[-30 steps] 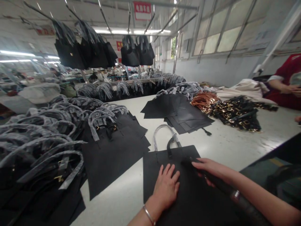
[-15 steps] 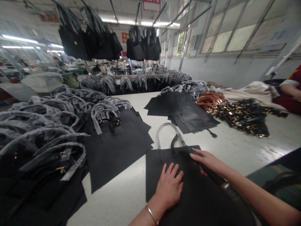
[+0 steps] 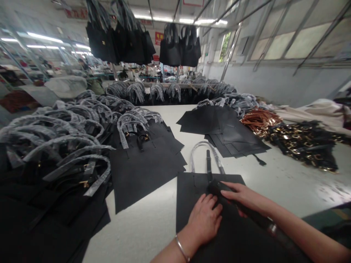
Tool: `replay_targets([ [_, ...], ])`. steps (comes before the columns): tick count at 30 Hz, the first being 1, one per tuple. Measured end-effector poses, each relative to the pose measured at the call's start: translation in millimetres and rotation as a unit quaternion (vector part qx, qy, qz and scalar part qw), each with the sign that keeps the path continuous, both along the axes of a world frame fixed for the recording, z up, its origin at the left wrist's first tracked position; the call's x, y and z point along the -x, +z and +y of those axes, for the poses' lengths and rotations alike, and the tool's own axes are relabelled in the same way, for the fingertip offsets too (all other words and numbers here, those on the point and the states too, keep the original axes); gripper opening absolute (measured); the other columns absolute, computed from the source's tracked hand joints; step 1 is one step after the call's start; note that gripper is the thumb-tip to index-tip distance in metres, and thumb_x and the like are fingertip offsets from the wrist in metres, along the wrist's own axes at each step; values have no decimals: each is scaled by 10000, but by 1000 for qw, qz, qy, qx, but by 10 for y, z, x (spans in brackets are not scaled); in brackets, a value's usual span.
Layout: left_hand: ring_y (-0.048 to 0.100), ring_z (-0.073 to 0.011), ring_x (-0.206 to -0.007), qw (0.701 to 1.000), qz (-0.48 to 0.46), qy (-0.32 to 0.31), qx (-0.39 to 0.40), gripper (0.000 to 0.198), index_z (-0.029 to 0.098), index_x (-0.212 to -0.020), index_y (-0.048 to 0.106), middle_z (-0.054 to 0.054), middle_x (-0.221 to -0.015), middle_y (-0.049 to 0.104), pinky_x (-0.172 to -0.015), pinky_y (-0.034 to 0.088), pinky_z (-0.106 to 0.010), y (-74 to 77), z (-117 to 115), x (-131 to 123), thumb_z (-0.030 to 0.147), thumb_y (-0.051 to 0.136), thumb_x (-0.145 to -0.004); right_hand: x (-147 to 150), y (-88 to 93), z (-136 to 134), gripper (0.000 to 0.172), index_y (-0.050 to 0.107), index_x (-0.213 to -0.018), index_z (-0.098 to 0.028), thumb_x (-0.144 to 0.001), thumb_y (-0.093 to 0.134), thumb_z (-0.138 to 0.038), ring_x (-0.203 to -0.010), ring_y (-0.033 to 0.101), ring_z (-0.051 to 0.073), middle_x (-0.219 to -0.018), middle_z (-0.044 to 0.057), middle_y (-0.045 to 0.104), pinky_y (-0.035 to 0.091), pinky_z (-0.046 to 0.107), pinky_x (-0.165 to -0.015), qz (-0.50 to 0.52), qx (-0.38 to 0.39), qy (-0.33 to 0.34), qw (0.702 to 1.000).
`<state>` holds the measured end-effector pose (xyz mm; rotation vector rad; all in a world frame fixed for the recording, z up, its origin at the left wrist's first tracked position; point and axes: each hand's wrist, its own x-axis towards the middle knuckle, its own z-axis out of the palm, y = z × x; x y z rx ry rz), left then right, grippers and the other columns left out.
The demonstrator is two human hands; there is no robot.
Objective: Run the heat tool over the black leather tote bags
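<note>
A flat black bag panel (image 3: 189, 204) with a plastic-wrapped handle (image 3: 204, 143) and a short black strap (image 3: 208, 162) at its top lies on the table before me. My left hand (image 3: 204, 217) presses on the panel, fingers bent slightly and resting on its surface. My right hand (image 3: 244, 197) is wrapped round a black wand-like tool (image 3: 259, 215), which has a silver band and looks like a hose nozzle. Its wide front end touches or hovers over the panel beside my left fingertips, below the strap. The tool's rear end is dark and blurred.
Stacked black panels with wrapped handles (image 3: 145, 157) cover the left side. More black panels (image 3: 219, 126) lie ahead, beside brown straps (image 3: 260, 121) and black straps with gold buckles (image 3: 304, 142). Finished black bags (image 3: 131, 45) hang overhead from a rail. The white tabletop (image 3: 128, 233) shows between stacks.
The tool's front end has moved left and down, from the panel's top edge to near my left fingers. The strap now stands straighter. The whole view has shifted slightly right.
</note>
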<state>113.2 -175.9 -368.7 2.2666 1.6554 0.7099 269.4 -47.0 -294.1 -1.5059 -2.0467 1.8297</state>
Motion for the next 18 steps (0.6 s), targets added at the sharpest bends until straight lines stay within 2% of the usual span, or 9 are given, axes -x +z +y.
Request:
replay_targets([
  [3, 389, -215, -1308, 1000, 2, -4, -2, 359, 226, -1275, 541, -68, -1381, 496, -1143, 265, -416, -14, 1, 2, 358, 429, -960, 129, -5, 69, 624, 486, -1343, -210, -825, 611, -535, -338, 556, 114, -648, -28, 617, 412, 196, -291, 3, 13, 8, 1000],
  [7, 426, -205, -1270, 1000, -5, -8, -6, 336, 210, -1247, 553, -61, -1331, 535, -1135, 281, -388, -24, -4, 8, 335, 443, -955, 130, 148, 172, 574, 548, -1255, -206, -805, 635, -551, -335, 540, 102, -627, -35, 603, 400, 181, -293, -9, 36, 41, 998],
  [10, 464, -202, -1222, 1000, -5, -11, -8, 304, 202, -1200, 579, -58, -1286, 564, -1114, 313, -358, -15, -4, 14, 323, 455, -949, 86, 243, 247, 542, 551, -1228, -210, -811, 626, -548, -344, 556, 109, -629, -23, 620, 424, 181, -305, -56, 58, 51, 995],
  [13, 493, -200, -1185, 1000, -4, -20, -9, 286, 193, -1172, 593, -63, -1247, 588, -1086, 348, -337, -6, 2, 15, 307, 454, -950, 164, 229, 292, 506, 577, -1167, -192, -812, 614, -551, -356, 565, 112, -651, -4, 634, 431, 185, -309, -65, 74, 59, 993],
  [15, 506, -200, -1170, 1000, -6, -23, -14, 279, 186, -1161, 598, -65, -1229, 601, -1070, 367, -328, -8, 6, 12, 290, 440, -955, 281, 175, 295, 509, 587, -1159, -180, -801, 630, -539, -358, 558, 107, -665, -4, 630, 420, 186, -307, -42, 47, 49, 997],
  [18, 526, -203, -1157, 999, -11, -24, -27, 283, 174, -1161, 598, -71, -1217, 614, -1044, 396, -321, -27, 9, 6, 271, 423, -961, 427, 127, 278, 595, 500, -1313, -195, -820, 621, -504, -382, 558, 101, -676, -22, 612, 426, 186, -335, 2, -52, -2, 999],
])
